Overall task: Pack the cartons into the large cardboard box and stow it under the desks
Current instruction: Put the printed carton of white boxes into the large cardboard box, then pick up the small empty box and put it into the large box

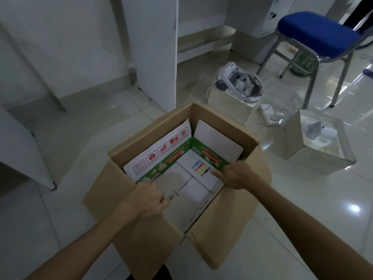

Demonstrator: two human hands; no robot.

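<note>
A large brown cardboard box (226, 223) stands open on the tiled floor in front of me. Inside it sits a green-and-white carton (187, 150) with its flaps up, one flap printed with red handling symbols. White packs lie inside that carton. My left hand (147, 199) grips the carton's near-left edge with closed fingers. My right hand (235, 175) holds the carton's right edge, thumb pointing inward. Both forearms reach in from the bottom of the view.
White desk panels (155, 47) and legs stand at the back left. A blue-seated metal chair (314, 35) is at the back right. Two smaller open boxes (323, 144) with white devices, a power strip and cables lie to the right of the big box.
</note>
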